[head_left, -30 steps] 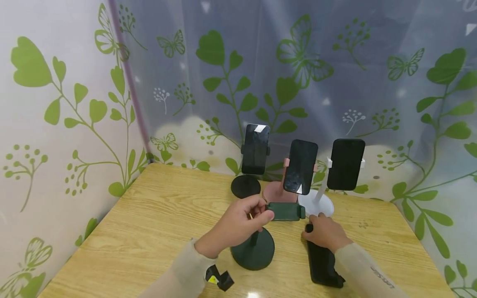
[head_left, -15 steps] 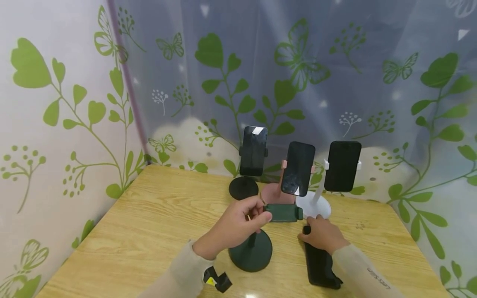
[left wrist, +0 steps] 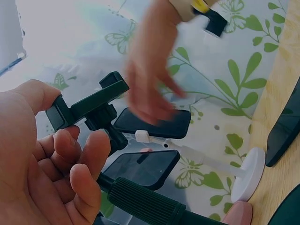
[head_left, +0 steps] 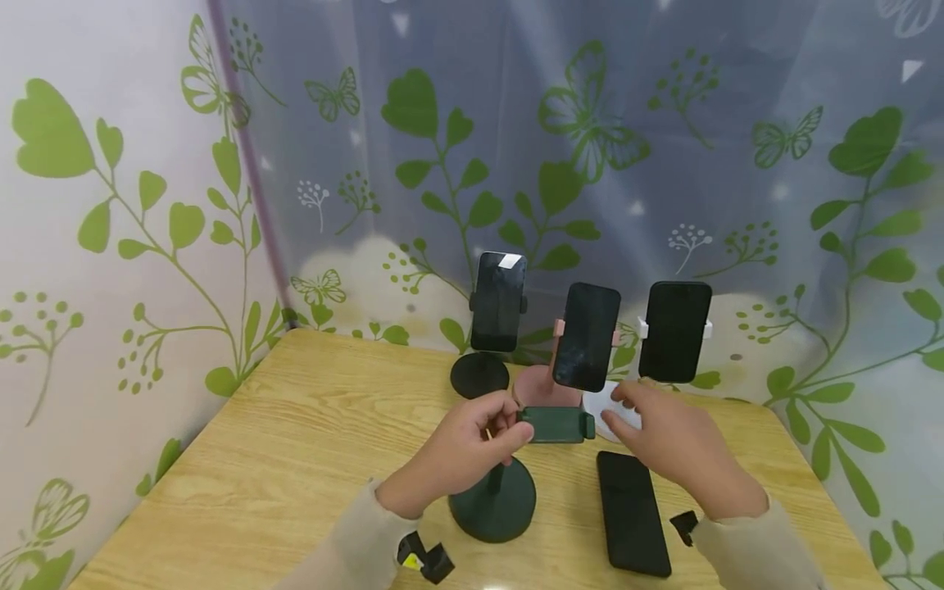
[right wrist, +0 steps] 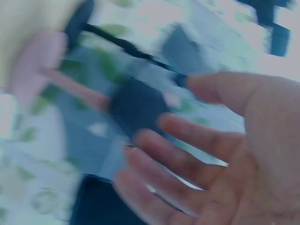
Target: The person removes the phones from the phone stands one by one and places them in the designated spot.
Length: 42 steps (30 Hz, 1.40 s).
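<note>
In the head view my left hand (head_left: 472, 438) grips the left end of the holder (head_left: 555, 425) on a dark green phone stand. The stand's round base (head_left: 492, 504) rests on the table. From the left wrist view, the thumb (left wrist: 40, 93) and curled fingers meet at one jaw of the holder (left wrist: 93, 101), which has no phone in it. My right hand (head_left: 674, 430) is raised above the table with its fingers loosely bent and nothing in them; it looks blurred in both wrist views. Below it a black phone (head_left: 633, 516) lies flat on the table.
Behind stand a black phone stand (head_left: 479, 375), a pink one (head_left: 544, 387) and a white one (head_left: 610, 411), each bearing an upright phone. The wooden table (head_left: 332, 410) meets patterned curtains at its back and sides. The right hand partly covers the white base.
My right hand has let go of the phone on the table and lifted up, leaving the phone lying flat. The left hand keeps its grip on the green holder.
</note>
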Available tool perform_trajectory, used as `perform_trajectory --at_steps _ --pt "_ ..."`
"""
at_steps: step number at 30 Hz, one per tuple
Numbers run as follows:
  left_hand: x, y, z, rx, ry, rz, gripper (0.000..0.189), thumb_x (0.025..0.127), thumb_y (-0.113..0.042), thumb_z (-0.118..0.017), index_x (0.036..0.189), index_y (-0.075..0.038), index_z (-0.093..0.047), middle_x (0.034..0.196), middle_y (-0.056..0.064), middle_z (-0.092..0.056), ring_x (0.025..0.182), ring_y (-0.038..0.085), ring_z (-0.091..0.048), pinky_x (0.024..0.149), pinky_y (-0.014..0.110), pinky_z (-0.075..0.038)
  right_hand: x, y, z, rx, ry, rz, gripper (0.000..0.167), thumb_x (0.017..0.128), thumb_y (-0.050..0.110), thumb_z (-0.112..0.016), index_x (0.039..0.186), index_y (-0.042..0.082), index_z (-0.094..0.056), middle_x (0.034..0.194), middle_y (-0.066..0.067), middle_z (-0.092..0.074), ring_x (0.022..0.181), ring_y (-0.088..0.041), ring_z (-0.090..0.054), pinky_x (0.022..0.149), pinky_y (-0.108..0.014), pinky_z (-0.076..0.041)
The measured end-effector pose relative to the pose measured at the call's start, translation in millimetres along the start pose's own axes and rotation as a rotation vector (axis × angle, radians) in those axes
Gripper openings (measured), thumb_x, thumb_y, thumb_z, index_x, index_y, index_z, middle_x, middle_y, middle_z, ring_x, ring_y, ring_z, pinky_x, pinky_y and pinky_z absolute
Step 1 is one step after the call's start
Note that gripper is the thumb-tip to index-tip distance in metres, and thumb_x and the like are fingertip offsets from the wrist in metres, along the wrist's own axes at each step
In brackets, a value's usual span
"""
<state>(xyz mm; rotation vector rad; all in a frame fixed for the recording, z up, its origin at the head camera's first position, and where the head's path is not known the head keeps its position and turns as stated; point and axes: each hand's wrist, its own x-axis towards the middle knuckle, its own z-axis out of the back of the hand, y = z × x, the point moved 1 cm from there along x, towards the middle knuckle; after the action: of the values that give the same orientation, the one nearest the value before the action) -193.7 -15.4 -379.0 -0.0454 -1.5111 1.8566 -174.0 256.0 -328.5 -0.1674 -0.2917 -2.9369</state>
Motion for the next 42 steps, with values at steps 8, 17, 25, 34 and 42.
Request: perform_trajectory --at_steps 8,17,25,34,42 --pt "-3.9 0.5 3.6 0.003 -0.007 0.006 0.015 0.105 -0.024 -0.064 0.095 -0.015 -0.060 0.078 0.000 -0.056 0.066 0.018 -0.066 0.064 0.029 -0.051 -22.4 29 21 0.080 -0.556 0.216 0.042 0.090 0.014 -0.077 0.130 0.004 -0.068 0.125 -0.017 -0.062 0.104 -0.035 -0.063 0.060 -0.042 -0.052" --pt "-2.7 -0.1 3.1 -0.006 0.003 0.003 0.016 0.105 -0.025 -0.064 0.095 -0.014 -0.060 0.078 0.001 -0.057 0.066 0.018 -0.066 0.064 0.030 -0.053 -36.4 45 13 0.205 -0.572 0.171 0.038 0.091 0.014 -0.076 0.128 0.012 -0.068 0.121 -0.007 -0.063 0.093 -0.023 -0.065 0.064 -0.042 -0.054" --pt "-1.4 -0.5 2.4 -0.001 0.010 0.003 0.014 0.105 -0.025 -0.064 0.095 -0.015 -0.061 0.079 0.001 -0.057 0.067 0.022 -0.067 0.065 0.031 -0.054 -39.4 47 10 0.377 -0.460 0.088 0.034 0.096 0.013 -0.073 0.129 0.010 -0.066 0.118 -0.003 -0.068 0.100 -0.019 -0.067 0.082 -0.039 -0.060" --pt "-0.6 -5.0 3.2 0.064 -0.011 -0.010 0.013 0.104 -0.028 -0.065 0.096 -0.018 -0.062 0.079 -0.004 -0.058 0.069 0.012 -0.061 0.068 0.030 -0.053 -39.5 48 9 0.402 -0.348 0.015 0.029 0.100 0.023 -0.070 0.126 0.012 -0.067 0.122 -0.004 -0.068 0.109 -0.024 -0.067 0.088 -0.048 -0.059" --pt "-4.4 -14.0 3.9 0.177 -0.073 0.044 0.014 0.101 -0.036 -0.069 0.105 -0.024 -0.066 0.089 -0.013 -0.065 0.084 0.008 -0.064 0.082 0.031 -0.056 -40.8 51 7 0.324 -0.277 0.014 0.022 0.100 0.029 -0.070 0.118 0.017 -0.072 0.115 0.000 -0.069 0.101 -0.024 -0.068 0.082 -0.048 -0.058"
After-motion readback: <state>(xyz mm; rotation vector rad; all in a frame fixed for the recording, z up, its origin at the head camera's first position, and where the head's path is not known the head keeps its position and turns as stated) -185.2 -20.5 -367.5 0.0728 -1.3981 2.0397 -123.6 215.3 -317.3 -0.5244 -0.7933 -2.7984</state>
